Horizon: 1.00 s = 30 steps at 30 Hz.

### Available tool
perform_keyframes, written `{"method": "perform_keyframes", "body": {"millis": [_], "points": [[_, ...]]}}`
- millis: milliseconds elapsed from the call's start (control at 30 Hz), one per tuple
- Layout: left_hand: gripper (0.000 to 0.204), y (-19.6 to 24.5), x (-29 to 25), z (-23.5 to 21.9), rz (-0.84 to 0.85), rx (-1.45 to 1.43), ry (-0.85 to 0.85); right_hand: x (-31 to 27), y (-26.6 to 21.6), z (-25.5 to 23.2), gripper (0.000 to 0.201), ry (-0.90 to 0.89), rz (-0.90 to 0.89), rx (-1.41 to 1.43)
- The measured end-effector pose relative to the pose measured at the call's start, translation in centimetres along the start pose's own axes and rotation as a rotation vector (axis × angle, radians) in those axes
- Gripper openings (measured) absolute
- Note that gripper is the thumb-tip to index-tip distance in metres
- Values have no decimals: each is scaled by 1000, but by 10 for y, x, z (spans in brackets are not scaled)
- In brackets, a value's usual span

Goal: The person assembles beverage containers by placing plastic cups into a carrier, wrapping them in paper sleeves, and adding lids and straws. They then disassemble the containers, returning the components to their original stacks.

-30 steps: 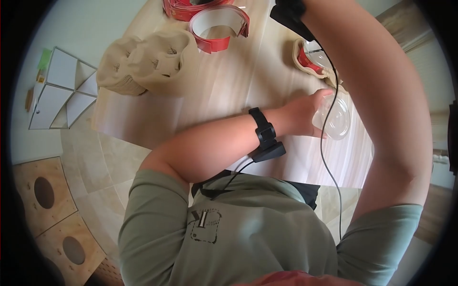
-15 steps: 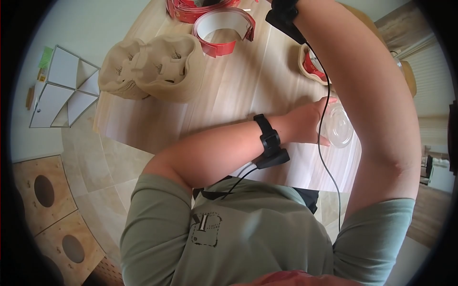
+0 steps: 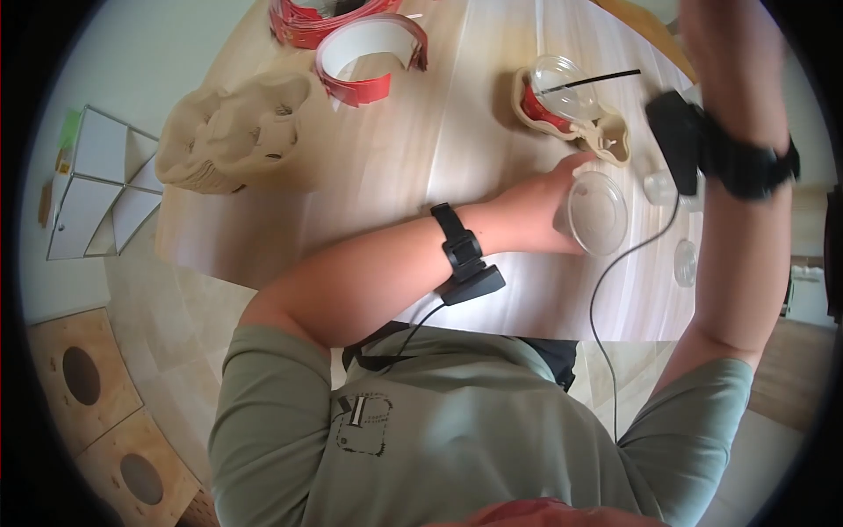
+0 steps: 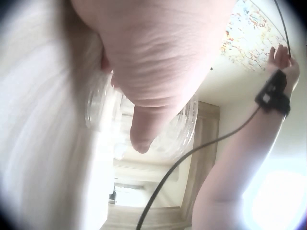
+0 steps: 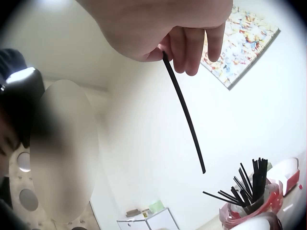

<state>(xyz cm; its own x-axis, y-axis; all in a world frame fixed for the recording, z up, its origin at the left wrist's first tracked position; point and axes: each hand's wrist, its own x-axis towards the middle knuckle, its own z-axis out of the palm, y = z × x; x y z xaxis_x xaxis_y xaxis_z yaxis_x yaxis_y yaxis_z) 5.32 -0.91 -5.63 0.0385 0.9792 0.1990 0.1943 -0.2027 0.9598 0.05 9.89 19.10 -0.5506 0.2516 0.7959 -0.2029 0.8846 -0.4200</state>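
Observation:
My left hand (image 3: 540, 206) grips a clear plastic cup (image 3: 599, 220) low over the right part of the table. In the left wrist view the cup's ridged wall (image 4: 189, 120) shows behind the hand. My right hand (image 5: 168, 24), raised and palm side partly visible in its wrist view, pinches a thin black straw (image 5: 184, 108) at its upper end. The straw hangs down at a slant. Beyond the left hand, a pulp cup carrier (image 3: 615, 145) holds a red cup (image 3: 549, 114) with a clear domed lid (image 3: 562, 75). Another black straw (image 3: 615, 78) crosses that lid.
Stacked pulp carriers (image 3: 233, 132) stand at the table's left. Red cup sleeves (image 3: 351, 91) lie behind them. A red-rimmed bundle holds several black straws (image 5: 259, 182). Small clear plastic pieces (image 3: 687, 263) sit near the right edge. A black cable (image 3: 597, 307) loops beside my left hand.
My right arm has swung to the right from the table's far side, uncovering the carrier and lidded red cup. My left hand keeps hold of the clear cup, which shows slightly further left.

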Motion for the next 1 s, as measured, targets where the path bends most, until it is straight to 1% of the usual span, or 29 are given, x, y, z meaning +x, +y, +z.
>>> {"method": "perform_keyframes", "body": {"millis": [67, 133, 167, 200, 233, 267, 333, 400, 433, 500, 533, 667, 767, 833, 933, 1000], "points": [[125, -3, -1, 2, -1, 14, 3, -28, -16, -29, 27, 67, -88, 89], [125, -10, 0, 6, 32, 40, 17, -44, -19, -71, 25, 20, -135, 130], [124, -11, 1, 6, 23, 40, 11, -46, -16, -97, 25, -55, -148, 153], [123, -12, 1, 7, 12, 37, 6, -46, -8, -126, 25, -255, -211, 272], [122, -10, 0, 6, 0, 35, 1, -53, -14, -139, 17, -91, -99, 100], [118, -8, -1, 5, 17, 16, 7, -62, -21, -145, 20, -71, -52, 94], [114, -8, -1, 5, 15, 17, 9, -79, -39, -155, 32, -31, 42, 84], [111, -10, -1, 5, 30, 24, 14, -104, -30, -191, 31, 58, 88, -11], [109, -17, 0, 4, 48, 39, 18, -131, -23, -211, 25, 89, 96, -97], [107, -17, -1, 4, 61, 56, 22, -160, -15, -213, 22, 137, 101, -168], [106, -14, 0, 3, 58, 64, 22, -170, -15, -198, 22, 160, 93, -150], [104, -16, 0, 5, 52, 53, 22, -198, -12, -177, 19, 85, 115, -166], [104, -15, -1, 5, 53, 61, 22, -205, -9, -172, 18, 37, 90, -113], [104, -18, -1, 5, 58, 46, 21, -207, -10, -172, 18, 28, 117, -130], [105, -18, -1, 5, 63, 47, 23, -210, -9, -169, 18, 28, 105, -98], [104, -18, 0, 6, 71, 51, 29, -213, -12, -167, 18, 0, 139, -86]]}}
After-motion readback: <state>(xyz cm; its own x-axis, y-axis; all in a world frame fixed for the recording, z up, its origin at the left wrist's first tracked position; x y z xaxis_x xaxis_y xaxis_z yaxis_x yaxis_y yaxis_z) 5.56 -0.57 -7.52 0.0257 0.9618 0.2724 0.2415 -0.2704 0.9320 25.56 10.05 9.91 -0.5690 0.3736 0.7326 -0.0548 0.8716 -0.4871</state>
